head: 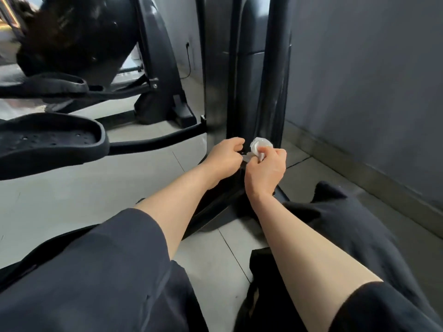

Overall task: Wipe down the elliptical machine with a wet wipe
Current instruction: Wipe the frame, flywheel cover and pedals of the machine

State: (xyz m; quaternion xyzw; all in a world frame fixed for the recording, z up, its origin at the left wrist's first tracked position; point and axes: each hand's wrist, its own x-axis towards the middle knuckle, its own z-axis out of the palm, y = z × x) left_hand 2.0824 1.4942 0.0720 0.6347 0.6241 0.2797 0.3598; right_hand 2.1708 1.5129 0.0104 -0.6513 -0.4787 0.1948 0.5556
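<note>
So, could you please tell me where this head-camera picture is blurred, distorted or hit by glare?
Head view: the flywheel housing at top left is motion-smeared; the wide lens bends the upright column and the wall; soft reflections streak the column's glossy casing; both hands, left hand and right hand, and the wet wipe are fairly sharp.

Count, head view:
- Hands: 2, left (225, 156) and right (266, 170), both with curled fingers pinching the wipe.
- Wipes: 1 (257, 146), white, crumpled, between the hands.
- Pedals: 2, near (48, 140) and far (55, 86).
- Black uprights: 2, (275, 68) and (233, 68).
- Wall cables: 1 (190, 61).
- Sleeves: 2, (96, 271) and (388, 310).
</note>
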